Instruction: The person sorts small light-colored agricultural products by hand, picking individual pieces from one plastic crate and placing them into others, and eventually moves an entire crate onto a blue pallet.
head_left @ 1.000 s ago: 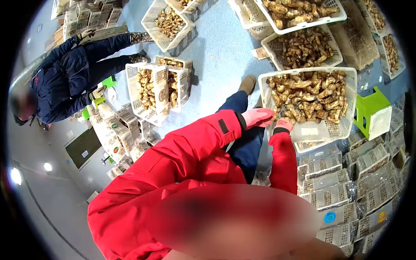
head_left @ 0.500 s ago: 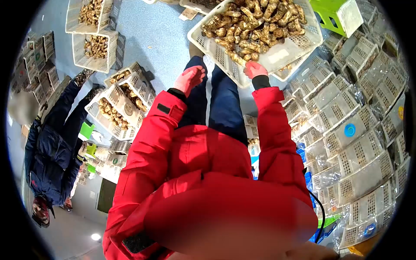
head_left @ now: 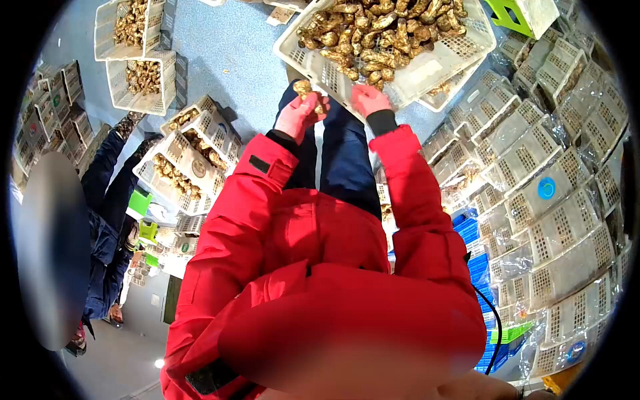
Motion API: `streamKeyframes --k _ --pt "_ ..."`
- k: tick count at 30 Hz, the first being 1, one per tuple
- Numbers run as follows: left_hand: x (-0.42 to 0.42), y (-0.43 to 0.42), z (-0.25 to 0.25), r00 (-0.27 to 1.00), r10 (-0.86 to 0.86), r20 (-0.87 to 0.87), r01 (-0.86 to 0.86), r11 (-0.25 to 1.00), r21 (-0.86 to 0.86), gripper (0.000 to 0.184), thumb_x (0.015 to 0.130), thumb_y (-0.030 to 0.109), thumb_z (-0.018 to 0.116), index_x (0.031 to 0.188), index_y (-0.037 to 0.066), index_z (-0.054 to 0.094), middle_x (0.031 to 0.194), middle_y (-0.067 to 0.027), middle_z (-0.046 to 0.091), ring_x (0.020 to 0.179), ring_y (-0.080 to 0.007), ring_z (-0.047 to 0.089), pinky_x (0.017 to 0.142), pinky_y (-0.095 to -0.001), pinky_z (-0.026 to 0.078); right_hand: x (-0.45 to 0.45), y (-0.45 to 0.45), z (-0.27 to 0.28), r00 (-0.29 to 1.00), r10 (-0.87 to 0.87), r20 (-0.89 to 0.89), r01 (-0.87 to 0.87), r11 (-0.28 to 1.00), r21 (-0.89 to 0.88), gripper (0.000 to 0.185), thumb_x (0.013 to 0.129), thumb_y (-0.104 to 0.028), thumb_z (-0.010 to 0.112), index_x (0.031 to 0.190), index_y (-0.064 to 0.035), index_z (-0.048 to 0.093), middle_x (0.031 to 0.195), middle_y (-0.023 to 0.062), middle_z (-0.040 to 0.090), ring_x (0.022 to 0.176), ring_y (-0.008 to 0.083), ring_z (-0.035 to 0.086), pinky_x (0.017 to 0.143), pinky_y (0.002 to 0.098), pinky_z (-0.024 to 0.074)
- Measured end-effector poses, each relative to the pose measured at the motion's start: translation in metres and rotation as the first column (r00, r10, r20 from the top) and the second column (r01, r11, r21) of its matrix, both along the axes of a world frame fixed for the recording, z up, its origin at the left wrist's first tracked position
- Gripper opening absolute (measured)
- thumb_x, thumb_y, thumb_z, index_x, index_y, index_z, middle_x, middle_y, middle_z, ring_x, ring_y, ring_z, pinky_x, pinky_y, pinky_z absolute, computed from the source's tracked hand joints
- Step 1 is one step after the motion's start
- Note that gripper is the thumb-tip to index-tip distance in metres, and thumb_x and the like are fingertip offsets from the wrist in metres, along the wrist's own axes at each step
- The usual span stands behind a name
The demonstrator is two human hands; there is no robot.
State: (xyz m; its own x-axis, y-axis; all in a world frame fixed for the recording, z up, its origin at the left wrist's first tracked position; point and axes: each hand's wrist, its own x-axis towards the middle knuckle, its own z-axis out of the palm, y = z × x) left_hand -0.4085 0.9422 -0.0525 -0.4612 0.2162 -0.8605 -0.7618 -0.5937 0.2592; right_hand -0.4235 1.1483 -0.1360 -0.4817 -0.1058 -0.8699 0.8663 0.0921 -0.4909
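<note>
My left hand (head_left: 298, 119) is closed around a brown and cream mushroom (head_left: 303, 88), whose cap pokes out above the fingers. It is in front of my dark trousers, just left of a white plastic basket (head_left: 440, 70). That basket holds many knobbly mushrooms (head_left: 393, 33). At the near edge of the basket is my right hand (head_left: 370, 100), its fingers curled and pointing left. Whether anything is between those fingers is too small to tell.
Under the large basket is another basket (head_left: 437, 101). Stacked white crates (head_left: 560, 267) wrapped in film stand on the right. More mushroom baskets (head_left: 137, 87) are at the left, near a person in dark clothes (head_left: 103, 233). A green stool (head_left: 510, 17) is at the upper right.
My left hand now has a mushroom in it. My right hand has moved left along the basket's near edge. The view has swung away, and the person at the left has shifted.
</note>
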Motion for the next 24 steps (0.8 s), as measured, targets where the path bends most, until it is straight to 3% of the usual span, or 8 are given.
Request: streamKeyframes --k 5,10,11,13,15,17,20,24 --pt "0.008 -0.016 -0.005 0.997 0.017 0.074 -0.016 1.000 -0.013 0.031 0.082 0.030 0.055 0.101 0.005 0.050 0.093 -0.0072 0.057 0.081 -0.0178 0.057 0.068 -0.0286 0.047 -0.036 -0.008 -0.054 0.791 0.595 0.146 -0.570 0.628 0.530 0.071 0.066 -0.044 0.060 0.123 -0.0081 0.040 0.119 0.0181 0.046 0.110 0.0279 0.045 0.092 0.0351 0.0349" --pt "0.012 -0.019 -0.005 0.996 0.034 0.085 -0.047 0.988 0.148 0.032 0.082 0.028 0.055 0.103 0.005 0.049 0.093 -0.0071 0.056 0.082 -0.0179 0.056 0.071 -0.0294 0.047 -0.043 -0.012 -0.071 0.735 0.646 0.206 -0.652 0.588 0.479 0.066 0.064 -0.045 0.057 0.119 -0.0113 0.046 0.115 0.0100 0.051 0.105 0.0274 0.050 0.090 0.0343 0.0379" --pt "0.013 -0.017 -0.004 0.995 0.064 0.081 -0.080 0.974 0.214 0.032 0.082 0.029 0.055 0.103 0.004 0.049 0.093 -0.0068 0.056 0.082 -0.0179 0.056 0.072 -0.0298 0.047 -0.046 -0.007 -0.056 0.760 0.626 0.174 -0.615 0.605 0.505 0.057 0.069 -0.034 0.058 0.118 -0.0086 0.046 0.100 0.0139 0.059 0.099 0.0263 0.054 0.083 0.0343 0.0432" --pt "0.010 -0.013 -0.005 0.991 0.081 0.105 -0.100 0.976 0.191 0.033 0.082 0.029 0.055 0.103 0.004 0.049 0.094 -0.0069 0.056 0.084 -0.0179 0.056 0.074 -0.0307 0.048 -0.039 0.020 -0.054 0.973 0.163 0.162 -0.168 0.986 0.019 0.044 0.074 -0.019 0.057 0.115 -0.0057 0.048 0.086 0.0150 0.060 0.096 0.0246 0.055 0.075 0.0328 0.0465" --pt "0.008 -0.010 -0.014 0.995 0.055 0.088 -0.071 0.980 0.187 0.037 0.082 0.029 0.054 0.107 0.003 0.048 0.097 -0.0072 0.056 0.086 -0.0176 0.056 0.075 -0.0292 0.047 -0.048 0.041 -0.025 0.904 -0.383 0.189 0.418 0.885 -0.206 0.030 0.080 -0.013 0.054 0.108 -0.0046 0.046 0.091 0.0128 0.058 0.085 0.0248 0.058 0.065 0.0322 0.0478" --pt "-0.009 -0.004 -0.001 0.996 -0.002 0.094 -0.013 0.987 0.158 0.039 0.082 0.029 0.054 0.110 0.003 0.047 0.099 -0.0073 0.056 0.088 -0.0176 0.056 0.075 -0.0282 0.046 -0.059 0.068 -0.035 0.749 -0.571 0.335 0.662 0.651 -0.372 0.028 0.082 -0.015 0.054 0.106 -0.0062 0.044 0.102 0.0145 0.055 0.088 0.0272 0.057 0.065 0.0342 0.0479" --pt "-0.026 0.006 0.005 0.995 -0.068 0.071 0.059 0.990 0.126 0.041 0.082 0.032 0.054 0.112 0.004 0.046 0.102 -0.0071 0.056 0.091 -0.0175 0.055 0.077 -0.0274 0.044 -0.057 0.076 -0.039 0.800 -0.566 0.201 0.600 0.737 -0.311 0.026 0.083 -0.017 0.054 0.104 -0.0078 0.045 0.105 0.0172 0.054 0.089 0.0290 0.056 0.067 0.0368 0.0476" --pt "-0.034 0.011 0.002 0.998 -0.056 0.001 0.056 0.993 0.105 0.046 0.082 0.035 0.054 0.114 0.005 0.045 0.106 -0.0075 0.054 0.094 -0.0181 0.054 0.081 -0.0294 0.043 -0.058 0.052 -0.011 0.716 -0.534 0.449 0.692 0.624 -0.363 0.020 0.083 -0.017 0.055 0.100 -0.0097 0.047 0.097 0.0184 0.057 0.072 0.0234 0.057 0.064 0.0332 0.0470"
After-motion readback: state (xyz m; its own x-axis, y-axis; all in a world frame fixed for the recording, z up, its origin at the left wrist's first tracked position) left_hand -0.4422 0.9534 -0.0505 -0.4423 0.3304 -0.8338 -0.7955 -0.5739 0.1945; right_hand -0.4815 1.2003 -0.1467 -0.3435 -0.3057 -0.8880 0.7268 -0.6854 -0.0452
